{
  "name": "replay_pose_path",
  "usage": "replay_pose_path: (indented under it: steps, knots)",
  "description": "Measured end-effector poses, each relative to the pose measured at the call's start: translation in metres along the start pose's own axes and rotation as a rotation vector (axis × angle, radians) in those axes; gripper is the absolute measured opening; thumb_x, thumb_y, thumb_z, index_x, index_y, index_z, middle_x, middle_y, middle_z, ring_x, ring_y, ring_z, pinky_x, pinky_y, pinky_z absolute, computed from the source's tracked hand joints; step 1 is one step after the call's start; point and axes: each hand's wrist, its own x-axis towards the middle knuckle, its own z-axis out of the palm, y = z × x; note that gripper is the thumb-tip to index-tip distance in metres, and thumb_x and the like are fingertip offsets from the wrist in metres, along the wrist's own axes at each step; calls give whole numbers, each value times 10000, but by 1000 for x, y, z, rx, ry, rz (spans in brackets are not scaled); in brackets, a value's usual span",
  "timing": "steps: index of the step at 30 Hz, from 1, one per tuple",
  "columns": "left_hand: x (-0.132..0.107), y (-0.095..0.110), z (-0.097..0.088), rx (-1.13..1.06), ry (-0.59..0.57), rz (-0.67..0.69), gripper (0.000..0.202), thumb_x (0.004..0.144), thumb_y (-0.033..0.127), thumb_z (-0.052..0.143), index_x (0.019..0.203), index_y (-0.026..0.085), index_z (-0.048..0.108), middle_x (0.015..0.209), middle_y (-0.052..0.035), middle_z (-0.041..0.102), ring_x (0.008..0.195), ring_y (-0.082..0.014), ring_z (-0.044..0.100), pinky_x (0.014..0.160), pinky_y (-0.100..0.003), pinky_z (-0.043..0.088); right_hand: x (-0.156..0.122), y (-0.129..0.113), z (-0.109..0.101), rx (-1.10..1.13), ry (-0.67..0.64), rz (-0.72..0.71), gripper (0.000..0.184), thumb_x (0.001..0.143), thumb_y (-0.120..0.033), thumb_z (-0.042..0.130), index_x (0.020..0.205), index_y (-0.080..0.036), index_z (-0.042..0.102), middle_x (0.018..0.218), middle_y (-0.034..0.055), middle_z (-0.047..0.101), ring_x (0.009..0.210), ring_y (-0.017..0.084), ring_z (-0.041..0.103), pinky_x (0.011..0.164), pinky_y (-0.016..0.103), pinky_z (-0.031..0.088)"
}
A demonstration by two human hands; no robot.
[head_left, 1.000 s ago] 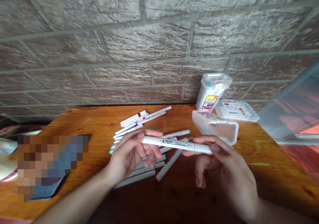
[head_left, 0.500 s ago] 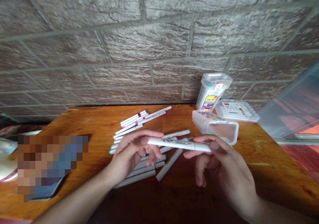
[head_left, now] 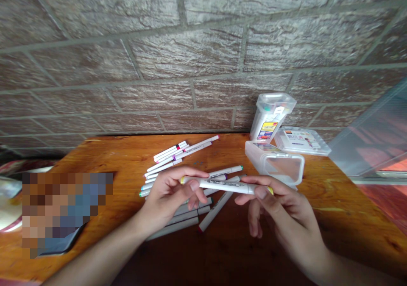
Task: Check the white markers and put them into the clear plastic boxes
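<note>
A white marker (head_left: 227,185) with yellow ends is held level above the table between both hands. My left hand (head_left: 176,192) pinches it near its left end with thumb and fingers. Near the other end, my right hand (head_left: 284,209) grips it the same way, its lower fingers curled loosely beneath. Under and behind the hands lie several loose white markers, among them one with a red end (head_left: 214,212) and one with a green end (head_left: 233,170). My left hand partly hides some of them.
At the back right stands a clear case of markers (head_left: 270,118). A clear plastic box (head_left: 254,154) lies before it, beside a flat printed case (head_left: 302,141). More markers (head_left: 178,152) lie back left. A phone-like device (head_left: 68,239), partly pixelated, is at left. A brick wall (head_left: 190,57) rises behind.
Both thumbs have shifted inward along the marker, and its yellow ends now show. The marker's middle stays in nearly the same place. The other things have not moved.
</note>
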Motion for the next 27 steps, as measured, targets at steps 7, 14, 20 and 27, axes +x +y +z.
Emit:
replay_pose_path:
  steps: [7, 14, 20, 27]
  knots:
    - [0, 2, 4, 55, 28, -1, 238, 911, 338, 810, 1029, 132, 795, 676, -69, 793, 470, -106, 596, 472, -204, 489, 2, -2, 2, -115, 9, -59, 210, 979, -376, 753, 1102, -209, 779, 800, 68, 841, 378, 115, 656, 381, 212, 559]
    - [-1, 0, 4, 71, 34, 17, 194, 906, 294, 816, 1030, 146, 796, 715, -61, 792, 501, -100, 608, 496, -199, 512, 3, -3, 3, -198, 46, -46, 243, 900, -400, 829, 1026, -196, 786, 745, 81, 838, 349, 135, 647, 338, 224, 531]
    - [-1, 0, 4, 120, 58, 50, 184, 878, 280, 840, 1007, 152, 820, 749, -62, 792, 515, -101, 624, 499, -195, 529, 2, -3, 3, -234, 51, -57, 260, 912, -431, 813, 1015, -196, 773, 716, 69, 823, 353, 143, 645, 337, 237, 540]
    - [-3, 0, 4, 135, 41, 17, 187, 890, 296, 830, 1027, 169, 824, 763, -59, 794, 539, -95, 615, 524, -185, 522, 2, -3, 3, -222, 35, -53, 247, 951, -422, 774, 1035, -190, 749, 728, 63, 821, 365, 125, 648, 356, 212, 533]
